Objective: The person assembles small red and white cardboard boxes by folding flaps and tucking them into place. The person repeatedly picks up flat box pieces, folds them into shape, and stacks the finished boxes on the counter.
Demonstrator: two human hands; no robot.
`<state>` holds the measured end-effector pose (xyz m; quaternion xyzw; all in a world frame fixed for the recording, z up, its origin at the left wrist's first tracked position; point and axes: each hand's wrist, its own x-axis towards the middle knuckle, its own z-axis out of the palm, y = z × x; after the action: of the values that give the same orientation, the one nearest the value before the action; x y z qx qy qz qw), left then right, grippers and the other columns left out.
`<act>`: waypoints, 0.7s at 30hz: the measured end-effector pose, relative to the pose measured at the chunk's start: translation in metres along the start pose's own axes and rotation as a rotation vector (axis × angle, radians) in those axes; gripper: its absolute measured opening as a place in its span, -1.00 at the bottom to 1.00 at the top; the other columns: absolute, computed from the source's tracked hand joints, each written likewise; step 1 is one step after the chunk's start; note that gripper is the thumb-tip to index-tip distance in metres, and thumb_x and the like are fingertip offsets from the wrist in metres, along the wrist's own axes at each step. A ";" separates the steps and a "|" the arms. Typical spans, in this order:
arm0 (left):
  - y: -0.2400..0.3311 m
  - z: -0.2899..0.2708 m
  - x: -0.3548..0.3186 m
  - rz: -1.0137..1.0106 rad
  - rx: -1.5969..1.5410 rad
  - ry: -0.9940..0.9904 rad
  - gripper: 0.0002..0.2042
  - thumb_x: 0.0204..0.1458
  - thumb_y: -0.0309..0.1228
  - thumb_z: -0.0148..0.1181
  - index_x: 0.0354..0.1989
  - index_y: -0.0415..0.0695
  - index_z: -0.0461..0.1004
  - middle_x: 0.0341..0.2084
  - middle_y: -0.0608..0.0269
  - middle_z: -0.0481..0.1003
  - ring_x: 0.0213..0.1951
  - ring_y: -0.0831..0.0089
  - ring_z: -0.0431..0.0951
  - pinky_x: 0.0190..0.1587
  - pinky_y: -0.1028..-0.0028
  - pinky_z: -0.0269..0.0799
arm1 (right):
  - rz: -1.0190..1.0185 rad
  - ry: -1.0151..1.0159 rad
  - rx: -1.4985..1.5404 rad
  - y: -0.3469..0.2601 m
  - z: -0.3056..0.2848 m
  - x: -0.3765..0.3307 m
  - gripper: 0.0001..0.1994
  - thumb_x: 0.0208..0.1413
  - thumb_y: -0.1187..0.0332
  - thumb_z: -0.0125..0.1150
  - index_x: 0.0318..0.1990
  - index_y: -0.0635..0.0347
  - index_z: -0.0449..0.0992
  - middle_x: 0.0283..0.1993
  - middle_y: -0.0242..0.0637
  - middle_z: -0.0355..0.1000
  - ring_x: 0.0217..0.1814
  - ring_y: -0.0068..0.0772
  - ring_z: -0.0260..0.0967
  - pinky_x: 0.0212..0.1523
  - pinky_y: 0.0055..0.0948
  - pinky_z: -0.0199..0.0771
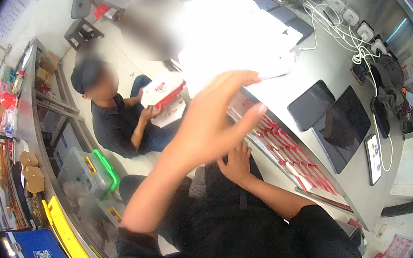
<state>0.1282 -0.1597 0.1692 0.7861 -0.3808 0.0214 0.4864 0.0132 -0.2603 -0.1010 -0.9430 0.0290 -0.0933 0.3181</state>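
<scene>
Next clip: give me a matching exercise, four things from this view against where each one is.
Things:
1. left hand
2. right hand
3. two dark tablets
4. white chargers

Places:
A. lying flat, side by side, on the steel counter
B. raised, open, near the white sheets
C. in a row along the counter's far edge
D. low, below the counter's near edge

Pairs: 1-B, 2-D, 3-A, 4-C
</scene>
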 end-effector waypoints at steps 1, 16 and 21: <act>-0.021 0.023 0.022 0.047 0.124 0.025 -0.40 0.17 -0.07 0.30 0.14 -0.40 0.44 0.10 -0.32 0.48 0.18 -0.26 0.45 0.30 0.13 0.39 | 0.020 -0.053 -0.007 0.001 -0.004 0.000 -0.53 0.05 0.27 0.39 0.11 0.13 0.41 0.30 -0.08 0.22 0.36 0.09 0.12 0.30 0.09 0.09; -0.065 -0.001 0.116 -0.193 0.615 0.016 -0.67 0.19 -0.50 -0.01 0.09 -0.21 0.52 -0.26 -0.33 0.61 -0.16 -0.22 0.65 -0.03 -0.07 0.54 | 0.068 0.012 0.066 0.024 -0.018 -0.001 -0.57 0.08 0.27 0.39 0.09 0.09 0.42 0.28 -0.09 0.24 0.36 0.07 0.14 0.29 0.09 0.10; -0.013 -0.050 0.008 -0.168 0.453 0.485 -0.45 0.31 -0.65 -0.07 0.47 0.00 0.32 0.08 -0.12 0.60 -0.07 0.13 0.69 0.00 0.27 0.55 | -0.027 0.072 0.409 0.023 -0.018 -0.001 -0.49 0.04 0.31 0.49 0.13 0.10 0.40 0.33 -0.10 0.25 0.38 -0.01 0.21 0.36 -0.07 0.17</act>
<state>0.1587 -0.1225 0.1890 0.8748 -0.1734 0.2516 0.3759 0.0092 -0.2898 -0.1008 -0.8551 0.0081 -0.1352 0.5004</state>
